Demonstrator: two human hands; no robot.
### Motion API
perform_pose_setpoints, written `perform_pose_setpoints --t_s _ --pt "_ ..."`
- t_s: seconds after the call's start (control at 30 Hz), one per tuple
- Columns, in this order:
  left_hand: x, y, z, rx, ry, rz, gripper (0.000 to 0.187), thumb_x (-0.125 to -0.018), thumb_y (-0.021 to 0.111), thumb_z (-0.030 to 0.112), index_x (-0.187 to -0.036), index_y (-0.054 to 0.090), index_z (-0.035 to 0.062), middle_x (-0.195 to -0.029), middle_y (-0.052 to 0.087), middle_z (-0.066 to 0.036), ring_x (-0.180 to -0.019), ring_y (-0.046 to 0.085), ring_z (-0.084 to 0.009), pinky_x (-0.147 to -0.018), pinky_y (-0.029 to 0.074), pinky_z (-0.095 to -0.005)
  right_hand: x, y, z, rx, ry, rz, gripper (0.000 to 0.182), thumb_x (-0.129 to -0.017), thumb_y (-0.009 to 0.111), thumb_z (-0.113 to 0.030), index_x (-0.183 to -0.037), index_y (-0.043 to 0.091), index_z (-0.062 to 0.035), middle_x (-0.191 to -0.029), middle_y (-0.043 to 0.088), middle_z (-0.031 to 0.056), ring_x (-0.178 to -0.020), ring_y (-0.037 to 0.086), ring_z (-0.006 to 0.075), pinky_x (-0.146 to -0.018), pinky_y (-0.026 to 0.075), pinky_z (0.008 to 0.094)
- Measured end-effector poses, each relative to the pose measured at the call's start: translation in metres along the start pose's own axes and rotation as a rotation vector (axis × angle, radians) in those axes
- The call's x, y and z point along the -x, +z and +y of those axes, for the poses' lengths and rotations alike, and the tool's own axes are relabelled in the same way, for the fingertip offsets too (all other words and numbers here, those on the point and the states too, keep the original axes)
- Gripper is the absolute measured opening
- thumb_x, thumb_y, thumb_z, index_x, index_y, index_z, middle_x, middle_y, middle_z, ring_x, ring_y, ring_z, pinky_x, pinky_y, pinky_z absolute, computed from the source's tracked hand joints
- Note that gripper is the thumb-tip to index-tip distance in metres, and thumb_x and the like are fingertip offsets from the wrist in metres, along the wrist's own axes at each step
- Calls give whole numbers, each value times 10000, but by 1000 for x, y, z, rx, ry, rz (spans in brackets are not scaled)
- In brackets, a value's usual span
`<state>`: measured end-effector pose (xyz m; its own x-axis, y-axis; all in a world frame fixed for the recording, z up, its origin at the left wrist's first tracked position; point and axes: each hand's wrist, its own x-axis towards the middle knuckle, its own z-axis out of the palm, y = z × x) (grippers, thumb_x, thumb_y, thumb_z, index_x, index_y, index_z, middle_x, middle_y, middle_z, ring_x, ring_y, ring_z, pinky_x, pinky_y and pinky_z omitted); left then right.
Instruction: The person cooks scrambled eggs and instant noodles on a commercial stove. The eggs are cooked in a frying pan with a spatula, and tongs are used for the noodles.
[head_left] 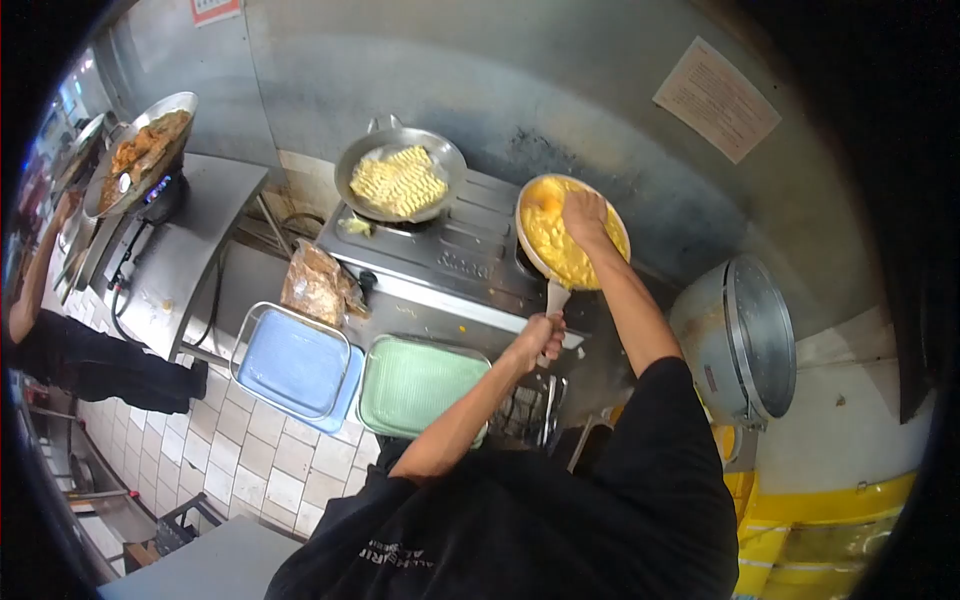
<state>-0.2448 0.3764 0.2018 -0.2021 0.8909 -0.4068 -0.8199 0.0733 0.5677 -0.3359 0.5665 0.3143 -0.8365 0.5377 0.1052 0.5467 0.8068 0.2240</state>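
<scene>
My left hand [540, 342] is wrapped round the pale handle [558, 296] of a frying pan [524, 240] on the right side of the stove. Yellow, egg-like food [572, 258] fills the pan. Over its upper part is my right hand [586, 214], fingers closed and pointing down into the food. An orange, rounded piece [547, 197] shows just left of those fingers; whether it belongs to something in my grip is hidden. On the left burner rests a metal pan [452, 158] with a wavy block of yellow noodles [400, 182].
In front of the stove [470, 240] are a blue tray [295, 362], a green tray [425, 385] and a plastic bag [318, 285]. A large metal pot [705, 320] stands right. Far left, another person [100, 360] is beside a wok [180, 105] of brownish food.
</scene>
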Motion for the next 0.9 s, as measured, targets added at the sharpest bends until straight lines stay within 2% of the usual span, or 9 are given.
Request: perform_pose_setpoints --t_s 0.17,0.27,0.3,0.4,0.5,0.57,0.7,0.83,0.9 --pt "-2 -2 2 69 14 -45 210 -1003 459 281 -901 437 99 -636 334 41 -471 265 -59 -393 215 -229 -7 -28 37 49 118 -173 283 -904 494 -154 -1003 724 -23 -1069 692 185 -1022 668 316 -870 518 415" --pt "-2 -5 -2 87 23 -77 203 -998 454 249 -861 430 102 -638 360 28 -469 282 -65 -394 230 -240 0 -38 68 119 96 -299 277 -825 639 -250 -995 730 -52 -1100 681 192 -1054 651 344 -907 508 399" --pt "-3 -7 -2 87 15 -82 203 -998 454 249 -861 430 102 -638 360 28 -469 282 -65 -394 230 -240 1 -38 78 121 104 -304 277 -825 639 -250 -995 730 -52 -1100 681 192 -1054 651 344 -907 508 399" --pt "0 -3 1 75 1 -32 194 -998 451 246 -878 432 95 -637 356 27 -472 280 -62 -395 230 -241 34 -99 85 137 152 -419 223 -806 660 -231 -974 743 -111 -1033 701 160 -1007 665 325 -868 514 409" --pt "-1 -3 0 68 -27 -40 193 -1010 436 273 -913 433 107 -638 335 44 -476 254 -50 -394 221 -230 63 -123 106 10 47 -338 180 -809 684 -226 -960 751 -155 -955 714 121 -944 675 306 -817 515 413" --pt "-1 -3 1 47 -20 -44 193 -1014 423 270 -912 433 106 -638 329 46 -473 249 -49 -396 221 -230 72 -127 117 -19 -148 -192 178 -828 687 -248 -964 751 -154 -909 719 94 -888 675 297 -784 512 417" --pt "-1 -3 3 64 -13 -51 214 -1007 435 263 -858 435 109 -626 332 43 -469 270 -49 -392 221 -229 86 -119 107 -37 -242 -267 168 -829 689 -239 -965 752 -164 -913 719 97 -883 672 305 -784 510 421" --pt "1 -2 4 43 -16 -53 196 -1017 417 265 -903 440 107 -631 321 57 -475 245 -41 -402 212 -225 85 -91 112 8 -272 -317 167 -805 708 -224 -953 751 -157 -903 722 85 -878 677 299 -780 517 408" --pt "3 0 4 51 -20 -42 196 -1018 417 265 -905 442 106 -632 322 58 -476 244 -40 -403 211 -223 75 -83 126 47 -231 -463 149 -782 728 -219 -917 755 -163 -897 725 71 -892 684 275 -780 522 392"
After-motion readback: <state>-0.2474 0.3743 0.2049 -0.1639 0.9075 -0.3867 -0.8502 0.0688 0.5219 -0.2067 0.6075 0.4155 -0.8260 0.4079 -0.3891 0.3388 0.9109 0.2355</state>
